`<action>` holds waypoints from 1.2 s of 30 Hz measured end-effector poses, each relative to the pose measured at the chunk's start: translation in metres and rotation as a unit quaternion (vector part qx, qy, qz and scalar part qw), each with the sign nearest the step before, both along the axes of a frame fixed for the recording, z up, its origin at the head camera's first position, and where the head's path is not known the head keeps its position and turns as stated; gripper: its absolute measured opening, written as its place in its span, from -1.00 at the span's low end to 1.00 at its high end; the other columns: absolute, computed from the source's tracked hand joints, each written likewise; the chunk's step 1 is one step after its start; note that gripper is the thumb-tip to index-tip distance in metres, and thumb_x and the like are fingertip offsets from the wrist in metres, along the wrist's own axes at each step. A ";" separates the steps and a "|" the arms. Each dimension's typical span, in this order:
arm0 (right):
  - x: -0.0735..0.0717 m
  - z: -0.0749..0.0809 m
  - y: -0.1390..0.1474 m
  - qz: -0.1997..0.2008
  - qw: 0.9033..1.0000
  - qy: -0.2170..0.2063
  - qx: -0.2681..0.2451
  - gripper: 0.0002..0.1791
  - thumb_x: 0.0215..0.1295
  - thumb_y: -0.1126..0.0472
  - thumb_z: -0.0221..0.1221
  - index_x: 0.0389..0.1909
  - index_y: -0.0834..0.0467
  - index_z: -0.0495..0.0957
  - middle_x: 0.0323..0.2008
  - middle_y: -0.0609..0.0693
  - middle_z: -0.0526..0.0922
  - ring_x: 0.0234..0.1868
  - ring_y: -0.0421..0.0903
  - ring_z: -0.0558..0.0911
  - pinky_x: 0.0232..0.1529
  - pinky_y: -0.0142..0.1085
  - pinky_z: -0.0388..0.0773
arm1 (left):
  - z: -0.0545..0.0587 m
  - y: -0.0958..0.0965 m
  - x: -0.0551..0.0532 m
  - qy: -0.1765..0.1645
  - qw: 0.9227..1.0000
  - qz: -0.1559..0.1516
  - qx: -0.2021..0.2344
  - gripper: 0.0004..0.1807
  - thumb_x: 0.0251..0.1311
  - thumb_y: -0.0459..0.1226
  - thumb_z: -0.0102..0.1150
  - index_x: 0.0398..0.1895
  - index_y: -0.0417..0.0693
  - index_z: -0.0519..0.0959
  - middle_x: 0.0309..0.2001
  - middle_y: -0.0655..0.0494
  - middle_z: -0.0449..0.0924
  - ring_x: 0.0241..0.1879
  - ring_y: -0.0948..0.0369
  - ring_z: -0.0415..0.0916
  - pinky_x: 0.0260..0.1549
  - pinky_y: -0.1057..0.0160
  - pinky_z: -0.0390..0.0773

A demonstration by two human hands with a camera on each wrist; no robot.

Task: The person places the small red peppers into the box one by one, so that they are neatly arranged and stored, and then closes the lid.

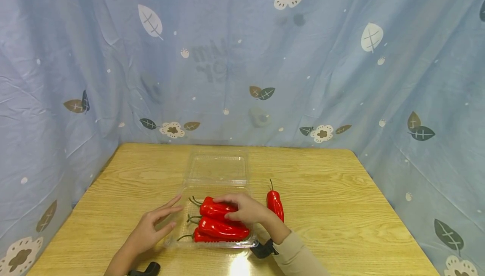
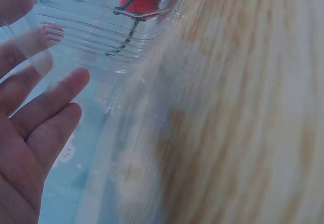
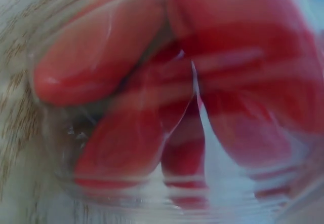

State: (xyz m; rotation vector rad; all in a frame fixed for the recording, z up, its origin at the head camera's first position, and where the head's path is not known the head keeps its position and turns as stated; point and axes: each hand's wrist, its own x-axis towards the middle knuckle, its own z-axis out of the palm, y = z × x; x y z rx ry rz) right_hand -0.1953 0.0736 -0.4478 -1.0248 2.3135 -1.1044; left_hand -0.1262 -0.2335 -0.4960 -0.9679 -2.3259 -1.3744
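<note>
A clear plastic clamshell box [image 1: 212, 245] holds several long red peppers [image 1: 223, 228] with thin green stems pointing left. From the right, my right hand [image 1: 248, 209] reaches over the box and holds the rearmost red pepper [image 1: 210, 208], thumb in front and fingers behind. My left hand [image 1: 149, 229] is at the box's left side, its fingers spread and thumb apart. In the left wrist view, the fingers [image 2: 53, 102] lie close along the ribbed clear wall. The right wrist view looks through the plastic at the pepper tips [image 3: 121, 148]; the right hand is hidden there.
Behind the box its clear lid [image 1: 217, 168] lies folded back on the wooden table [image 1: 322, 192]. One more red pepper [image 1: 275, 204] lies to the right of the box, just beyond my right forearm. A blue patterned curtain [image 1: 227, 57] surrounds the table's back and sides.
</note>
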 end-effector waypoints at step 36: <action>-0.001 -0.006 0.000 -0.011 0.996 0.011 -0.092 -0.39 0.28 0.26 0.18 0.34 0.27 0.28 0.32 0.13 0.37 0.35 0.08 0.33 0.34 -0.09 0.28 | -0.002 0.000 0.001 0.003 1.000 0.001 0.003 -0.53 0.10 -0.59 0.15 0.15 -0.32 0.48 0.40 -0.08 0.21 0.34 0.36 0.21 0.15 0.60 0.27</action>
